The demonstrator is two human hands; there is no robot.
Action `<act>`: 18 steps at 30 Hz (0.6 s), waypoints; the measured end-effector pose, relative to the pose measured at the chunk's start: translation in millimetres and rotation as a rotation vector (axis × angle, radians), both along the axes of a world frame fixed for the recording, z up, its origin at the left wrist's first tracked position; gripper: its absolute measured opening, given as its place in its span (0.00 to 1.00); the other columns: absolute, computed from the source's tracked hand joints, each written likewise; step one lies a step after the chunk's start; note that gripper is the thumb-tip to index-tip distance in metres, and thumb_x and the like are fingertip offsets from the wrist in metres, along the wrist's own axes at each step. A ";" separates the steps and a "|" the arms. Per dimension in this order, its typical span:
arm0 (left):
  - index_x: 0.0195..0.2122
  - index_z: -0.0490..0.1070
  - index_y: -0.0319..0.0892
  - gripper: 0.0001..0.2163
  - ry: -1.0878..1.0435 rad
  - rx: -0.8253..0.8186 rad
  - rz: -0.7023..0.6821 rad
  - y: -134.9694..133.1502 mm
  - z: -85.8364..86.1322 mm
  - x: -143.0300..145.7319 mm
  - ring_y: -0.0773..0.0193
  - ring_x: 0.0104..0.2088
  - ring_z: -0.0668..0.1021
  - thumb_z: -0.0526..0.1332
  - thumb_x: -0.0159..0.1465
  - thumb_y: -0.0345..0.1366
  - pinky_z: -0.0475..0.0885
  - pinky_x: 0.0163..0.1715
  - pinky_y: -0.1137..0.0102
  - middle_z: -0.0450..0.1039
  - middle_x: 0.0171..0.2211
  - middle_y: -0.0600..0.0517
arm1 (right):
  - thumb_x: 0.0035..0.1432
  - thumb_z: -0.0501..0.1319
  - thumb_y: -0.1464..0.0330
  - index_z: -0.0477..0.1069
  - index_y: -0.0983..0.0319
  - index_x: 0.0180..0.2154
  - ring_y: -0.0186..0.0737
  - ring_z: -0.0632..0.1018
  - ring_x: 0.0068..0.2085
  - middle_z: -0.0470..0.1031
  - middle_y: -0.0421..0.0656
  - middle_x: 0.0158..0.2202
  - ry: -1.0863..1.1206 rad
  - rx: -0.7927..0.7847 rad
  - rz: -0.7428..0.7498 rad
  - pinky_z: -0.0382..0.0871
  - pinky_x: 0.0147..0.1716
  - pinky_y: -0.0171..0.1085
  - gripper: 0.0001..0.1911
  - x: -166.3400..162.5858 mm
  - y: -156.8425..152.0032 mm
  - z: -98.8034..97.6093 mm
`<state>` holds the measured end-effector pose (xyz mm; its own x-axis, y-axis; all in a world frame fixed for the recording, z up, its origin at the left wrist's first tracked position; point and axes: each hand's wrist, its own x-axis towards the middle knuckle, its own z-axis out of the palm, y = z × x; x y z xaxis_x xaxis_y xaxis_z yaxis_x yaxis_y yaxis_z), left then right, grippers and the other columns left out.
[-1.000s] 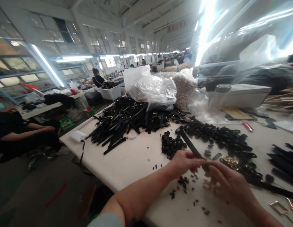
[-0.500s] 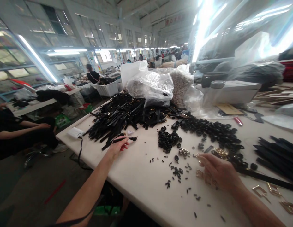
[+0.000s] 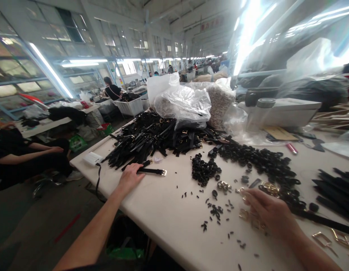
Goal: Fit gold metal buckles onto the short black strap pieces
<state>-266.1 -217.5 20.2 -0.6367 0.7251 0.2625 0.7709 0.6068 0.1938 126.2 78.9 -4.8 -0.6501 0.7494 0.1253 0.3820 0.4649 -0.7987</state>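
Our left hand [image 3: 131, 179] lies palm down near the left edge of the pale worktop [image 3: 163, 203], fingers reaching over one end of a slim black strap with a gold-coloured metal buckle [image 3: 152, 171]; we cannot tell whether they grip it. Our right hand [image 3: 269, 210] is half curled, thumb and forefinger close together by some gold metal pieces [image 3: 241, 190]; whether it pinches one, we cannot tell. The strap lies just in front of the big pile, its buckle pointing right.

Going from the left, we see a seated person in black [image 3: 11, 154] with forearms low, then a small white box [image 3: 92, 159] at our worktop's edge with a dark cord hanging beside it. Next comes a large heap of black straps with gold buckles [image 3: 146, 139], and behind it a crumpled clear plastic bag [image 3: 188, 105]. Right of the strap, we have a mound of small black loops [image 3: 203, 168], with tiny black pieces [image 3: 216, 210] scattered nearer us. A longer spread of black loops [image 3: 259, 160] runs beyond our right hand. Farther right are a small red cylinder [image 3: 292, 148], rectangular gold buckles [image 3: 322, 239] and a stack of flat black strips [image 3: 335, 192].
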 end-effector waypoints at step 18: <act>0.34 0.70 0.42 0.09 -0.073 -0.187 0.115 19.4 3.0 6.0 0.55 0.38 0.75 0.57 0.63 0.41 0.64 0.37 0.67 0.74 0.35 0.47 | 0.52 0.59 0.53 0.77 0.58 0.33 0.43 0.80 0.24 0.79 0.43 0.24 0.001 0.033 0.001 0.75 0.22 0.34 0.17 0.7 7.4 -5.8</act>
